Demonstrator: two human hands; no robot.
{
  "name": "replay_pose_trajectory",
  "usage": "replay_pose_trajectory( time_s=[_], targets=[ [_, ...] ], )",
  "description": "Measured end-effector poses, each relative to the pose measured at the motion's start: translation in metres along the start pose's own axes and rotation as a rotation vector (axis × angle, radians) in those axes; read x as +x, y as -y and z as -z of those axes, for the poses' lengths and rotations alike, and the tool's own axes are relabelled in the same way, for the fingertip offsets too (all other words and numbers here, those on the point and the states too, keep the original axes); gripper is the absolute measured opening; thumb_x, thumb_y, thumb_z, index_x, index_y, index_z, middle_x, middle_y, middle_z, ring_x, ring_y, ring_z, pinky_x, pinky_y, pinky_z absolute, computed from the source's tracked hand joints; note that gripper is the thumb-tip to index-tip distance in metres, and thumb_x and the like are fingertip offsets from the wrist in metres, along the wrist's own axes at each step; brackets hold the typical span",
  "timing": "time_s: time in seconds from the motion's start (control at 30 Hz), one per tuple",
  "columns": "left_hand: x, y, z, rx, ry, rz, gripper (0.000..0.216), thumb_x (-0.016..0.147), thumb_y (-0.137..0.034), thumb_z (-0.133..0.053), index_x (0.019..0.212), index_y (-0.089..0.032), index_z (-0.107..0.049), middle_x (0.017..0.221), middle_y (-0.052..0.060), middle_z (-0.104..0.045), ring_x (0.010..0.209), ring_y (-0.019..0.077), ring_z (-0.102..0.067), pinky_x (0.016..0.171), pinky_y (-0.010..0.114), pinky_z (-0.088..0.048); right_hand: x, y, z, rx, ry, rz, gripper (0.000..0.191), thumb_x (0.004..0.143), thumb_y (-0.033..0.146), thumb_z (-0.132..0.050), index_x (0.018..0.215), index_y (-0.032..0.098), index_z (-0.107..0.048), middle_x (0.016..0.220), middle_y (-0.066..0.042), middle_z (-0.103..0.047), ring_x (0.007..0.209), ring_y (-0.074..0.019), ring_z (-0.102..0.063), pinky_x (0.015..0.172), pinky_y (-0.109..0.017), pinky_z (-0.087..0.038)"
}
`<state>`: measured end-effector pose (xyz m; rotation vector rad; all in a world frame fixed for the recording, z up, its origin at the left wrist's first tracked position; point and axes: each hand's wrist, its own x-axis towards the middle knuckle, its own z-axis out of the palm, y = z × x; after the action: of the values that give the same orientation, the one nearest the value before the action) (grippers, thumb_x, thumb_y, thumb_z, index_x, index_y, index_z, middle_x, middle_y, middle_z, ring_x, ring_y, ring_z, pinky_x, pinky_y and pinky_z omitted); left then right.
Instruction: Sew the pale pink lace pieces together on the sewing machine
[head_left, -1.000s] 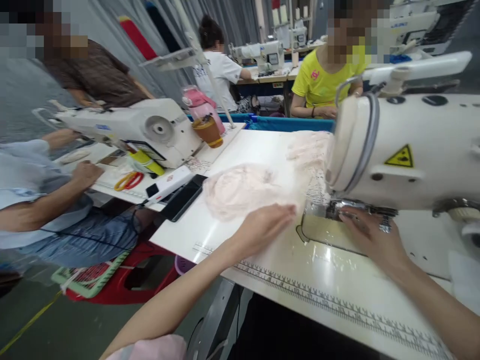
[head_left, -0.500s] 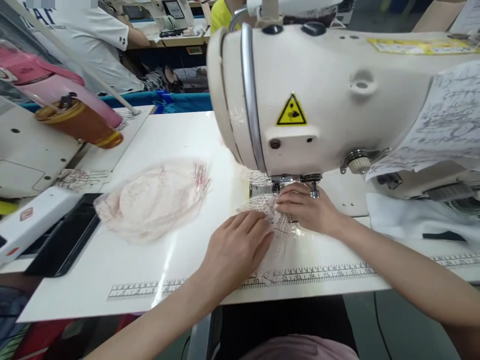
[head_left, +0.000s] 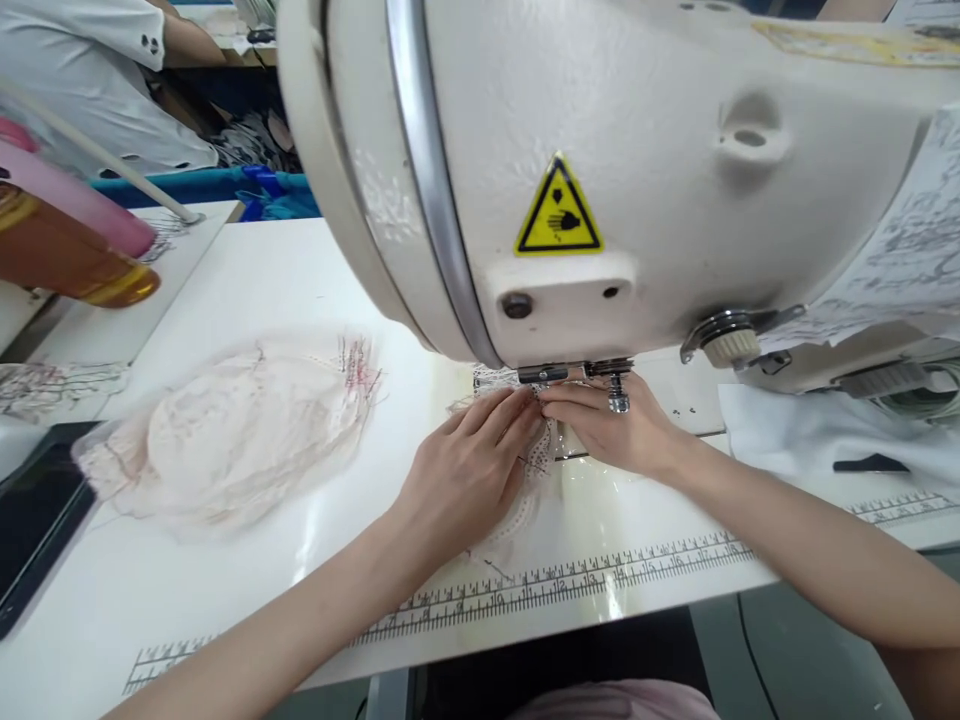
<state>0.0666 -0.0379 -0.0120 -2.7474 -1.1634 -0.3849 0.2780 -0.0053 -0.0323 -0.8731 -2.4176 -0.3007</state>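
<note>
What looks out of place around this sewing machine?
Nothing much. A paper sheet drapes over the sewing machine at right; loose threads trail from the lace pile. The left hand and right hand press the lace piece flat.

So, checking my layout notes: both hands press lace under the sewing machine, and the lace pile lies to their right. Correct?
No: the head view shows the pile on their left. The left hand and right hand do press lace under the sewing machine.
</note>
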Motion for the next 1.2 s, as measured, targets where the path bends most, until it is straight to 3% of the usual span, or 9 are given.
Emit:
replay_pose_trajectory(
  time_s=[0.17, 0.4, 0.63, 0.87, 1.0, 1.2],
  targets=[
    [0.001, 0.008, -0.005, -0.036, -0.002, 0.020, 0.045, 0.090, -0.019, -0.040, 0.133, -0.012, -0.050, 0.134, 0.010, -0.056, 0.126, 0.0277, -0.050, 0.098, 0.045, -0.051, -0.001, 0.000, 0.000, 0.072, 0.016, -0.029, 0.029, 0.088, 0.008, -0.048, 0.099, 0.025, -0.069, 0.108, 0.002, -0.071, 0.085, -0.0165, -0.068, 0.068, -0.031, -0.049],
    [0.002, 0.012, -0.010, -0.048, -0.025, 0.011, 0.041, 0.093, -0.020, -0.037, 0.130, -0.013, -0.054, 0.132, 0.009, -0.057, 0.123, 0.0273, -0.053, 0.100, 0.045, -0.050, -0.005, 0.005, 0.005, 0.114, 0.238, -0.225, 0.040, 0.090, 0.016, -0.050, 0.122, 0.038, -0.060, 0.118, 0.006, -0.066, 0.097, -0.0200, -0.066, 0.073, -0.035, -0.053],
    [0.003, 0.014, -0.009, -0.081, -0.023, 0.014, 0.041, 0.094, -0.022, -0.038, 0.132, -0.015, -0.052, 0.131, 0.008, -0.058, 0.124, 0.0266, -0.052, 0.101, 0.046, -0.049, -0.006, 0.006, 0.009, 0.061, 0.248, -0.171, 0.043, 0.090, 0.016, -0.049, 0.127, 0.036, -0.056, 0.125, 0.003, -0.062, 0.096, -0.0211, -0.066, 0.063, -0.033, -0.054],
    [0.002, 0.016, -0.011, -0.017, -0.046, -0.017, 0.041, 0.094, -0.023, -0.037, 0.130, -0.011, -0.053, 0.132, 0.009, -0.057, 0.125, 0.0264, -0.051, 0.101, 0.043, -0.049, -0.006, 0.006, 0.004, -0.132, 0.215, -0.052, 0.044, 0.084, 0.009, -0.050, 0.122, 0.030, -0.060, 0.129, 0.004, -0.060, 0.089, -0.0212, -0.066, 0.047, -0.030, -0.042],
    [0.002, 0.017, -0.012, 0.002, -0.037, -0.021, 0.041, 0.094, -0.022, -0.037, 0.130, -0.011, -0.053, 0.134, 0.009, -0.055, 0.125, 0.0266, -0.051, 0.100, 0.043, -0.049, -0.005, 0.006, 0.004, -0.131, 0.167, -0.022, 0.041, 0.085, 0.009, -0.049, 0.118, 0.030, -0.062, 0.125, 0.004, -0.062, 0.084, -0.0187, -0.067, 0.048, -0.030, -0.041],
    [0.002, 0.016, -0.012, -0.010, -0.046, -0.014, 0.041, 0.094, -0.021, -0.036, 0.129, -0.011, -0.054, 0.134, 0.009, -0.055, 0.125, 0.0267, -0.051, 0.100, 0.043, -0.049, -0.003, 0.006, 0.005, -0.081, 0.240, -0.077, 0.047, 0.084, 0.004, -0.042, 0.120, 0.027, -0.060, 0.125, 0.001, -0.063, 0.089, -0.0209, -0.067, 0.056, -0.034, -0.047]
  ],
)
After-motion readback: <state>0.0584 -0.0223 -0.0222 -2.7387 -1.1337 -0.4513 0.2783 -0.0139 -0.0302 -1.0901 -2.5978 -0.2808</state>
